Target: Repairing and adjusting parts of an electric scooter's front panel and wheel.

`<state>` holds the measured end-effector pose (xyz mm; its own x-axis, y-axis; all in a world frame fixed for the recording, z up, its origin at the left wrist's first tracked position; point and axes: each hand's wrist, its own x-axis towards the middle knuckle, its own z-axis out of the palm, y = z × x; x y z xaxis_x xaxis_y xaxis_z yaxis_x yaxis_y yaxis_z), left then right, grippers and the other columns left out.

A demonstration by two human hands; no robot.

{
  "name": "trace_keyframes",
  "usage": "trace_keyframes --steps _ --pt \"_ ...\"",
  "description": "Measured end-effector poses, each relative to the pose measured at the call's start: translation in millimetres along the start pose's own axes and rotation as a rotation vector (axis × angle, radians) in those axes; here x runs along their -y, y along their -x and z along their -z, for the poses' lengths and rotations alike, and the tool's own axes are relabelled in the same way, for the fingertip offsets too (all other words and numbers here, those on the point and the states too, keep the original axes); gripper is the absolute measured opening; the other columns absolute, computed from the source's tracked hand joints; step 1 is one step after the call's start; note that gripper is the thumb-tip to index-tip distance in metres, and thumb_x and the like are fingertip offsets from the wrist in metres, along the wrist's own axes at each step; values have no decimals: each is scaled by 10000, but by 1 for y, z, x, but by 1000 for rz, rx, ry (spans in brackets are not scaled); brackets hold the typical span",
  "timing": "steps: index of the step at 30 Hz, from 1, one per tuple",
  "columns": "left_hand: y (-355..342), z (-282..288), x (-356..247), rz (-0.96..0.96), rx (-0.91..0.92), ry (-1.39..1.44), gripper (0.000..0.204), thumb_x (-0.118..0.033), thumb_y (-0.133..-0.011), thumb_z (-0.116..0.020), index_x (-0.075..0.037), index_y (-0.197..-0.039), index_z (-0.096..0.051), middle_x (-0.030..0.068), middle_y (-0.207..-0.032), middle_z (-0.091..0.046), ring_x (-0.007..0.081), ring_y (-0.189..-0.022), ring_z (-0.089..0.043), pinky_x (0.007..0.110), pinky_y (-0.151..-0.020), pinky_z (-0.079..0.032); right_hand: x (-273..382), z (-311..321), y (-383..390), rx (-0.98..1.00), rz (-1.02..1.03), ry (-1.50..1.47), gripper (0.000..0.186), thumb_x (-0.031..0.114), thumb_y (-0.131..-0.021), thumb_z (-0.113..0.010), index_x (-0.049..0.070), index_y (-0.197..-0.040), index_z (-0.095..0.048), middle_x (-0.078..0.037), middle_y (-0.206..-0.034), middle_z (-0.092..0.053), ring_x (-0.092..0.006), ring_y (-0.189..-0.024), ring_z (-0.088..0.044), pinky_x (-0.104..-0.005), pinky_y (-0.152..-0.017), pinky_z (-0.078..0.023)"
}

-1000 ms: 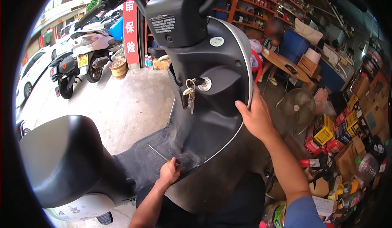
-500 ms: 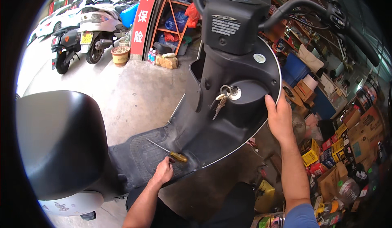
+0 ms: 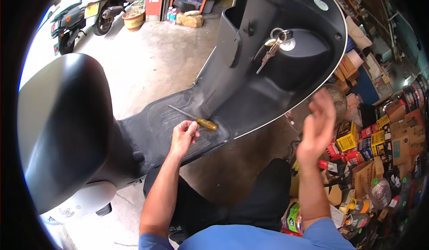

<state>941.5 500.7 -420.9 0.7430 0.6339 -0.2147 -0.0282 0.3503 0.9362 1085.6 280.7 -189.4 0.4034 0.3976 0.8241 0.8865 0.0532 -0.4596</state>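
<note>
Black scooter (image 3: 250,71) fills most of the view, front panel upright at right, flat footboard (image 3: 152,129) running left toward the seat (image 3: 62,125), which bulges dark and rounded at the left edge. Concrete floor (image 3: 156,57) beyond it, pale and sunlit; parked scooters (image 3: 85,8) stand well apart at upper left. Shelves and stacked boxes (image 3: 384,138), yellow, red and brown, crowd the right side near the floor. Right hand (image 3: 317,125) raised in the air just off the panel's lower rim, fingers spread and loose, touching nothing; slightly blurred. Left hand (image 3: 183,136) rests on the ribbed footboard mat, fingers curled, fingertips at the butt of a screwdriver (image 3: 194,119); cannot tell whether they pinch it or only touch. Screwdriver lies flat on the footboard, amber handle toward the panel's base, thin metal shaft pointing up-left. Bunch of keys (image 3: 270,48) hangs from the lock in the panel's recess.
</note>
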Motion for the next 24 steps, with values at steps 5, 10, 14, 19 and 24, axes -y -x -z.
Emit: trace_keyframes --steps 5,10,14,19,24 --pt "8 3 4 9 142 315 270 -267 -994 -489 -13 -1022 -578 99 -870 -686 108 -607 -598 199 -543 -467 -26 -53 99 358 -349 -55 180 -76 -798 -528 -19 -948 -610 -136 -959 -638 -243 -923 -635 -322 -831 -491" --pt "9 -5 8 67 36 147 237 -269 -974 -529 -42 -1008 -587 70 -831 -670 89 -603 -576 196 -562 -453 -49 -62 137 564 -411 -50 147 -45 -817 -558 -12 -946 -621 -151 -902 -651 -297 -822 -646 -354 -740 -506" --pt "9 5 12 36 -29 54 208 -258 -949 -583 -78 -846 -568 -10 -710 -542 59 -555 -461 185 -510 -365 -58 -24 133 425 -358 5 112 -32 -833 -549 -3 -918 -617 -130 -888 -640 -306 -859 -629 -363 -758 -491" --pt "-2 -10 29 -11 -20 -168 229 -265 -954 -574 -72 -839 -534 -23 -661 -471 55 -558 -412 204 -508 -324 -128 83 203 19 -737 92 157 -65 -886 -502 -10 -996 -599 -87 -918 -647 -155 -847 -637 -280 -762 -511" --pt "-14 6 66 -94 11 -519 254 -255 -966 -558 -69 -801 -506 -35 -634 -439 41 -540 -377 215 -477 -298 -175 151 349 -103 -1167 273 183 -16 -862 -549 7 -1037 -595 -109 -918 -668 -194 -865 -659 -305 -767 -520"
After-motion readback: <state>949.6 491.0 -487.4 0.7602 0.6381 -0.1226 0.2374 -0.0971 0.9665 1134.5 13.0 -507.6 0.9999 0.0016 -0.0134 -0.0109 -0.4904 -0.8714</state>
